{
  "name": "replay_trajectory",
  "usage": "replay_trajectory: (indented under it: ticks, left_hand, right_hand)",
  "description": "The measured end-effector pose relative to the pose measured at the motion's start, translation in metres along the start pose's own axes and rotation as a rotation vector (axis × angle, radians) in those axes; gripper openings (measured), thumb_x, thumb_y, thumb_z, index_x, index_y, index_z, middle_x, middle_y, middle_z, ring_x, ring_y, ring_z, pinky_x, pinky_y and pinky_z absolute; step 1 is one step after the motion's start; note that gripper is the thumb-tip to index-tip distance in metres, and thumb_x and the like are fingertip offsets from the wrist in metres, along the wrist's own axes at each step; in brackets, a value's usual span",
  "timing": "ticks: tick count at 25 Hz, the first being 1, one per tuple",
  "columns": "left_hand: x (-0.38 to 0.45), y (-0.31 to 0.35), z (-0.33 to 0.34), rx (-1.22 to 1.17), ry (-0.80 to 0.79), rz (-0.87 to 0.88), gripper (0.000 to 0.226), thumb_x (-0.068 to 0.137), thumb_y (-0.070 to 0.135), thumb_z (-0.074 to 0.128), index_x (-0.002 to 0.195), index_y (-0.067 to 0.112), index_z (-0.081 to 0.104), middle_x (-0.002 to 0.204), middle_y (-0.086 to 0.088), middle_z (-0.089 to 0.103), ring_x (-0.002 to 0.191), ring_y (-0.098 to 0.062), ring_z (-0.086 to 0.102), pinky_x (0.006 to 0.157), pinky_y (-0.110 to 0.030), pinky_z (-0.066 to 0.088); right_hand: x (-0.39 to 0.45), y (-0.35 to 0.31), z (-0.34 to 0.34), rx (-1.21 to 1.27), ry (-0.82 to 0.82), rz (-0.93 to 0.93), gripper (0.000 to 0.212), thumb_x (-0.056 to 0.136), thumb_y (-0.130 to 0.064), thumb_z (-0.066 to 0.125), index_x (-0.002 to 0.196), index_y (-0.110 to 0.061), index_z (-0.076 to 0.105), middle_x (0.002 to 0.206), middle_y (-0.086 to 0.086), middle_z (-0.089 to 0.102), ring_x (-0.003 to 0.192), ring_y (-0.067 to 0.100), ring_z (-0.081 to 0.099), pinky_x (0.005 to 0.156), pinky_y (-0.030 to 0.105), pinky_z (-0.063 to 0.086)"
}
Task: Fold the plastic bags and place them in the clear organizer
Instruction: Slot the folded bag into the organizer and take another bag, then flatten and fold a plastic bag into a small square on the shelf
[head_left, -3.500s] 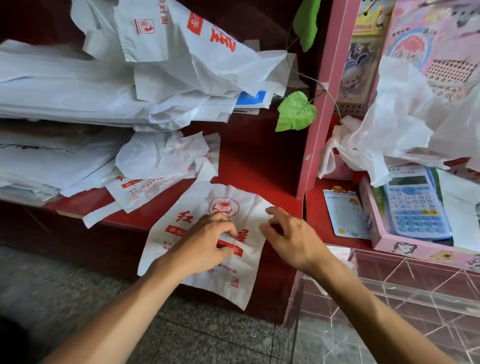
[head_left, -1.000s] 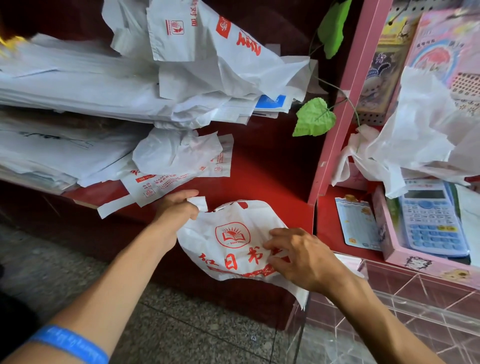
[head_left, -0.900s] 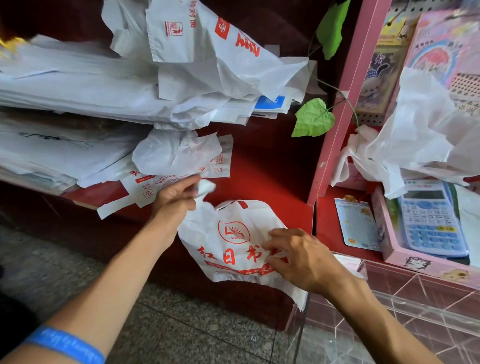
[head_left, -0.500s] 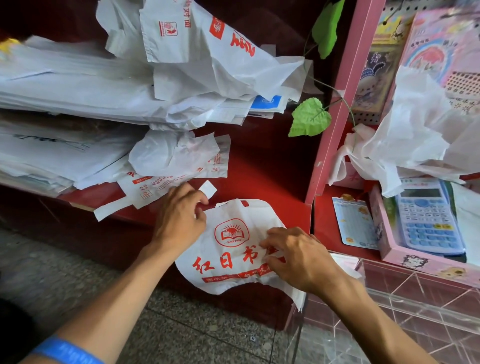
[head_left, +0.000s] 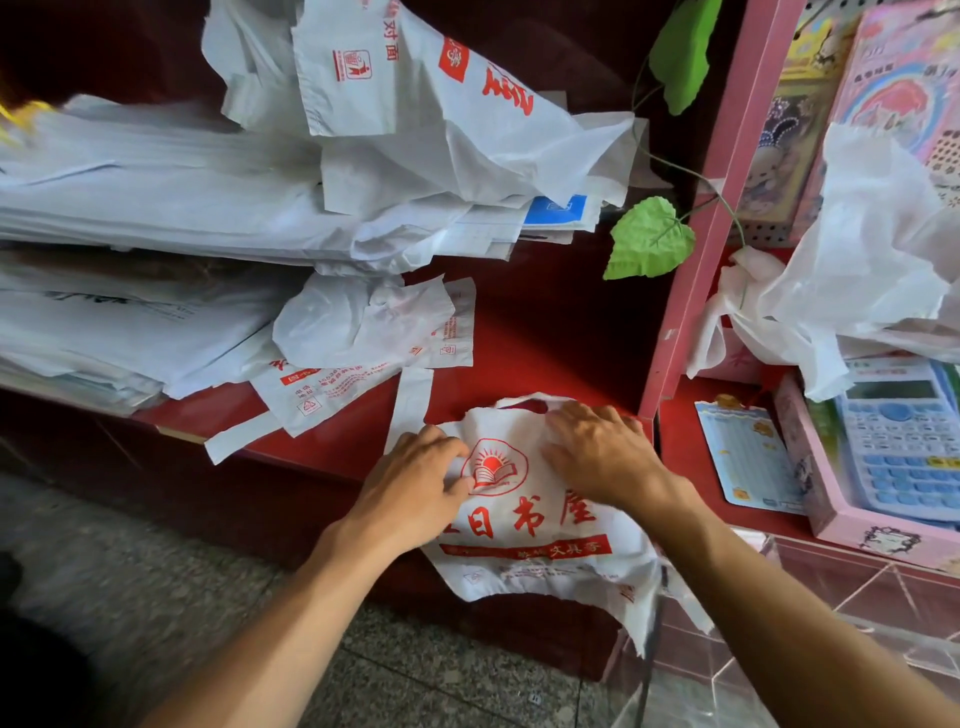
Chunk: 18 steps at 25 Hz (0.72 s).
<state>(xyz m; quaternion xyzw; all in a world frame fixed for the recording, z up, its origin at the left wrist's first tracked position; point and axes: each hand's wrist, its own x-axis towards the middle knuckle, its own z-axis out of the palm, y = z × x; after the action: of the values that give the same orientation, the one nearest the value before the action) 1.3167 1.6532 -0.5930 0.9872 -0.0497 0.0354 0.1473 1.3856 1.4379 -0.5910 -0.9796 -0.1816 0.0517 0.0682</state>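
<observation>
Since earlier, our right hand (head_left: 597, 457) has slid up the bag (head_left: 530, 525); both hands, left (head_left: 415, 483) included, press it flat-palmed on the counter (head_left: 545, 353), gripping nothing.

left hand (head_left: 415, 483): palm down, fingers spread flat, pressing | right hand (head_left: 597, 452): palm down, fingers extended forward, pressing flat | both forearms bare, reaching forward, converging | hands side by side, apart

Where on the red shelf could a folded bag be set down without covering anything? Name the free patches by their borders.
Bare red shelf lies between the loose printed bags and the pink post, behind both hands. A narrower strip runs between that post and the small card. Left of this, stacked bags crowd the shelf.
</observation>
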Motion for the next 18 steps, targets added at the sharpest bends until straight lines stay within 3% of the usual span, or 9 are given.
replay_trajectory:
  ticks: [3, 6, 10, 13, 15, 18]
  left_hand:
    - [0.001, -0.004, 0.000, -0.005, -0.018, 0.030, 0.046, 0.096, 0.049, 0.052, 0.137, 0.029, 0.050, 0.134, 0.013, 0.045, 0.125, -0.012, 0.041, 0.101, -0.029, 0.039]
    - [0.005, -0.008, -0.003, 0.014, -0.074, 0.057, 0.057, 0.094, 0.061, 0.047, 0.143, 0.031, 0.044, 0.138, 0.016, 0.040, 0.129, -0.009, 0.037, 0.105, -0.029, 0.037]
    - [0.014, -0.005, -0.003, 0.074, -0.116, 0.104, 0.062, 0.096, 0.059, 0.043, 0.150, 0.030, 0.033, 0.153, 0.013, 0.029, 0.140, -0.011, 0.029, 0.112, -0.031, 0.031]
    - [0.028, -0.001, 0.003, 0.054, -0.131, 0.090, 0.063, 0.099, 0.054, 0.041, 0.154, 0.026, 0.026, 0.162, 0.005, 0.020, 0.148, -0.016, 0.020, 0.118, -0.035, 0.020]
    - [0.035, 0.003, 0.010, 0.121, -0.066, 0.068, 0.061, 0.100, 0.053, 0.040, 0.152, 0.023, 0.031, 0.158, 0.000, 0.029, 0.145, -0.020, 0.026, 0.116, -0.037, 0.022]
    - [0.035, 0.014, 0.011, 0.196, 0.130, 0.015, 0.047, 0.099, 0.048, 0.044, 0.133, 0.016, 0.052, 0.132, -0.004, 0.051, 0.121, -0.025, 0.046, 0.098, -0.040, 0.040]
  right_hand:
    - [0.029, 0.001, 0.004, -0.029, 0.022, 0.131, 0.056, 0.100, -0.048, 0.034, 0.145, -0.014, 0.037, 0.152, 0.007, 0.037, 0.141, 0.033, 0.029, 0.114, 0.049, 0.023]
    - [0.029, -0.007, 0.004, -0.125, 0.189, 0.123, 0.051, 0.098, -0.041, 0.039, 0.138, -0.010, 0.044, 0.147, 0.011, 0.039, 0.137, 0.034, 0.032, 0.112, 0.048, 0.029]
    - [-0.004, -0.020, 0.009, -0.147, 0.328, -0.100, 0.033, 0.096, -0.034, 0.042, 0.113, -0.015, 0.061, 0.117, 0.007, 0.060, 0.103, 0.030, 0.057, 0.088, 0.046, 0.045]
    - [-0.036, -0.026, 0.011, -0.190, 0.297, -0.171, 0.032, 0.091, -0.035, 0.037, 0.091, -0.017, 0.063, 0.092, 0.003, 0.064, 0.079, 0.028, 0.061, 0.071, 0.042, 0.047]
    - [-0.051, -0.028, 0.011, -0.182, 0.205, -0.166, 0.035, 0.093, -0.037, 0.036, 0.098, -0.018, 0.064, 0.099, 0.003, 0.065, 0.085, 0.028, 0.062, 0.076, 0.043, 0.048]
    - [-0.061, -0.027, 0.011, -0.109, 0.107, -0.116, 0.050, 0.095, -0.043, 0.024, 0.125, -0.019, 0.058, 0.129, -0.001, 0.059, 0.111, 0.025, 0.058, 0.094, 0.042, 0.045]
